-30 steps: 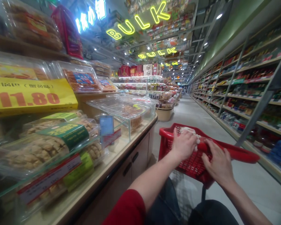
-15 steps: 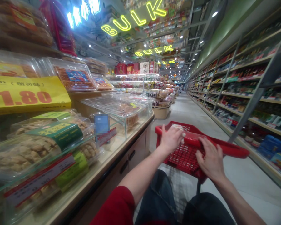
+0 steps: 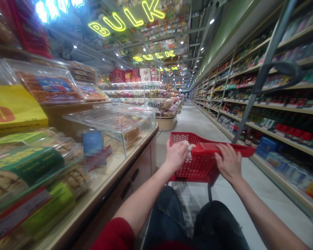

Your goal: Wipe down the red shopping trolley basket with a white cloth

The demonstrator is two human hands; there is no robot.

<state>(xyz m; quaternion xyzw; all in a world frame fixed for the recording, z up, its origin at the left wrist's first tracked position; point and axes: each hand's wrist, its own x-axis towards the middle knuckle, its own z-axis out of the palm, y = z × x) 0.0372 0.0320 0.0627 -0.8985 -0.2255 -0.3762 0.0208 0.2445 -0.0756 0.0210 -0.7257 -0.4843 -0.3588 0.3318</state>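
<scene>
A red plastic shopping cart basket [image 3: 195,166] stands in front of me in a store aisle. My left hand [image 3: 175,155] is closed on the near rim of the basket at its left and has a crumpled white tissue [image 3: 189,147] pinched in its fingers. My right hand [image 3: 228,163] rests on the red handle bar [image 3: 211,147] at the right, fingers curled over it. Both forearms reach forward over my dark trousers.
A long counter [image 3: 125,156] with clear boxes of biscuits and a yellow price sign [image 3: 13,111] runs along the left. Stocked shelves [image 3: 276,104] line the right. The grey floor [image 3: 190,119] of the aisle stretches ahead under yellow neon BULK signs [image 3: 125,17].
The view has advanced along the aisle; the counter goods slid left and out of view. Both hands stay on the cart, now seen lower and further left in the picture.
</scene>
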